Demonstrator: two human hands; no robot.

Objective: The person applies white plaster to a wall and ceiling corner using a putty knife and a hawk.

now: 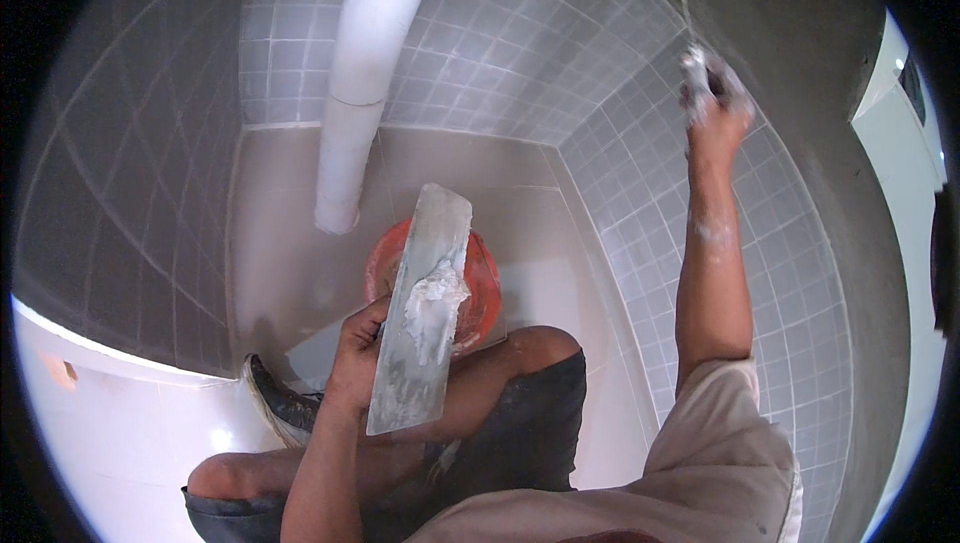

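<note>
My left hand is closed round the grip of a flat, rectangular plastering trowel, held face up over my lap. A lump of white paste lies on the middle of its blade. Out at the upper right, my right hand, smeared with white, grips a putty knife whose thin blade shows nearly edge-on. That blade points up along the top edge of the small grey wall tiles, beside bare grey wall; whether it touches the wall I cannot tell. Beneath the trowel stands an orange-red bucket, partly hidden by it.
A thick white pipe comes down to the floor ahead of me. Small grey tiles cover the walls ahead and to the right, with rough grey wall above. A dark tiled wall rises at left. My bent legs and a dark shoe lie below.
</note>
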